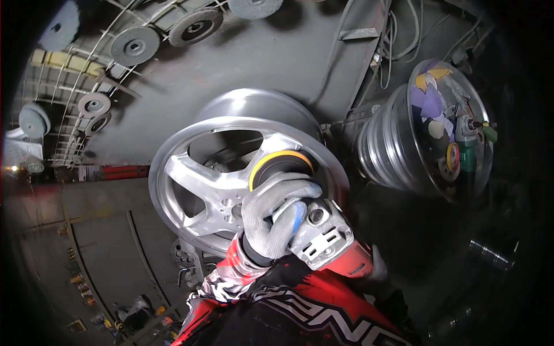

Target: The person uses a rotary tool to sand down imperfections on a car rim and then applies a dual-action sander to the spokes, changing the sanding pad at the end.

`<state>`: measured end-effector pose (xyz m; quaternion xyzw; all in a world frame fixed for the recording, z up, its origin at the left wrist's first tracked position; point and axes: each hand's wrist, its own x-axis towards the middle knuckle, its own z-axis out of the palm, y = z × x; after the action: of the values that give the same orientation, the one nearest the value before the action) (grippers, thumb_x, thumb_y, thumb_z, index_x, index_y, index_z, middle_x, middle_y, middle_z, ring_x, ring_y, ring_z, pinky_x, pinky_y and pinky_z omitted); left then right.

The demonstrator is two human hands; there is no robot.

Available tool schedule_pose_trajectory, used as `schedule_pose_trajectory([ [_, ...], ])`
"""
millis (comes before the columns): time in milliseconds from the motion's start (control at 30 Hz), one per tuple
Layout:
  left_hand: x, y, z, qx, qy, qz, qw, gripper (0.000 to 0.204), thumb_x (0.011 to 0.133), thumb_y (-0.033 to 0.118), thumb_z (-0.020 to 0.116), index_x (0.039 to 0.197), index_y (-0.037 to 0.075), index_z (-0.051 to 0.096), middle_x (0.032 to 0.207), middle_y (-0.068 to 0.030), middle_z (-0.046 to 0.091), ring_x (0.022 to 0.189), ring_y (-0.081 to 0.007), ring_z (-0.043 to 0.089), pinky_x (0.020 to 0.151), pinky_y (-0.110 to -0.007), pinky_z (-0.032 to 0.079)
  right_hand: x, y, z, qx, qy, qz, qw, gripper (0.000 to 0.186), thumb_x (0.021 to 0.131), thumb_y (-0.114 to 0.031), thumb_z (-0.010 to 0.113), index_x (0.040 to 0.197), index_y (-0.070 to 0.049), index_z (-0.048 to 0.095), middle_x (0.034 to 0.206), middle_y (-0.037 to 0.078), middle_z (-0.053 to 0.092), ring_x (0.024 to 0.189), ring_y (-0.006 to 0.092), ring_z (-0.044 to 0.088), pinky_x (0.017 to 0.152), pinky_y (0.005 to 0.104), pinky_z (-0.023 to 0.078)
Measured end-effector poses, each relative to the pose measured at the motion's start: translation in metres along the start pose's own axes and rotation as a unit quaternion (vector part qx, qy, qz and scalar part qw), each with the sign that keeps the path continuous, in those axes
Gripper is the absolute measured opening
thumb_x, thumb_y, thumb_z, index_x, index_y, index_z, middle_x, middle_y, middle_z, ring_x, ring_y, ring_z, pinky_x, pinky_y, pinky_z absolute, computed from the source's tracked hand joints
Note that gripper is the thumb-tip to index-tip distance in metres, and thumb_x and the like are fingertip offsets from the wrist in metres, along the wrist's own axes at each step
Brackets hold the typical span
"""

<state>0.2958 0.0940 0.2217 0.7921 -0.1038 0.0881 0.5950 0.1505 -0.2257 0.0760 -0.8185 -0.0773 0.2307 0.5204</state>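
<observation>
My left hand, in a grey knit glove, is closed at the front of a red and silver angle grinder. Its curled fingers hide what exactly they wrap round. Just beyond them is the grinder's round black pad with a yellow edge, which overlaps the spokes of a bare silver alloy wheel; whether it touches them I cannot tell. At the red rear body, my right hand grips the grinder, mostly hidden behind it. The wheel stands tilted, face towards me.
To the right, an upturned wheel holds sanding pieces and a green power tool. A wire rack with several abrasive discs lines the upper left. Cables hang at the upper right. Small items lie at lower left.
</observation>
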Motion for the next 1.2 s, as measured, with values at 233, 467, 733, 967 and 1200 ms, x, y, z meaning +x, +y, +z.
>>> schedule_pose_trajectory([
  [233, 0.008, -0.004, -0.003, 0.01, -0.024, -0.029, 0.999, 0.031, 0.084, 0.012, 0.063, 0.109, -0.004, 0.074, 0.108, -0.0228, 0.072, 0.1, -0.0368, 0.072, 0.092, -0.042, 0.055, -0.002, -0.006, 0.004, 0.143, -0.006, 0.052, 0.988, 0.103, 0.075, -0.036, 0.094, 0.147, 0.013, 0.037, 0.134, 0.02, 0.063, 0.122, 0.0295, 0.064, 0.103, 0.0425, 0.052],
  [467, 0.017, -0.005, 0.0, -0.002, -0.038, -0.036, 0.999, 0.031, 0.083, 0.011, 0.064, 0.108, -0.005, 0.073, 0.104, -0.0235, 0.073, 0.097, -0.0385, 0.072, 0.089, -0.043, 0.056, 0.012, -0.037, -0.016, -0.016, -0.003, -0.087, 0.996, 0.091, 0.077, -0.027, 0.092, 0.143, 0.012, 0.043, 0.128, 0.021, 0.067, 0.115, 0.0312, 0.069, 0.1, 0.0421, 0.055],
  [733, 0.005, 0.011, 0.0, 0.014, -0.01, -0.034, 0.999, 0.031, 0.086, 0.018, 0.064, 0.105, -0.004, 0.074, 0.106, -0.0225, 0.073, 0.095, -0.0348, 0.072, 0.086, -0.041, 0.056, -0.007, -0.004, -0.009, -0.053, -0.007, -0.044, 0.998, 0.091, 0.079, -0.033, 0.089, 0.145, 0.008, 0.042, 0.134, 0.02, 0.064, 0.121, 0.0305, 0.065, 0.105, 0.0417, 0.052],
  [967, -0.032, 0.063, 0.006, 0.103, 0.133, 0.038, 0.985, 0.04, 0.086, 0.028, 0.044, 0.092, -0.006, 0.065, 0.098, -0.0244, 0.069, 0.092, -0.0327, 0.066, 0.088, -0.041, 0.052, 0.037, 0.035, 0.028, 0.344, -0.081, 0.06, 0.933, 0.081, 0.088, -0.025, 0.083, 0.151, 0.0, 0.039, 0.139, 0.016, 0.06, 0.126, 0.0278, 0.061, 0.108, 0.0396, 0.049],
  [1200, -0.02, 0.084, 0.02, -0.011, 0.22, 0.359, 0.907, 0.049, 0.095, 0.04, 0.044, 0.102, -0.004, 0.064, 0.096, -0.0272, 0.064, 0.085, -0.0397, 0.067, 0.077, -0.053, 0.057, 0.044, -0.073, -0.033, 0.059, 0.035, -0.208, 0.976, 0.084, 0.084, -0.022, 0.088, 0.15, -0.002, 0.039, 0.134, 0.019, 0.062, 0.121, 0.0274, 0.066, 0.102, 0.0396, 0.054],
])
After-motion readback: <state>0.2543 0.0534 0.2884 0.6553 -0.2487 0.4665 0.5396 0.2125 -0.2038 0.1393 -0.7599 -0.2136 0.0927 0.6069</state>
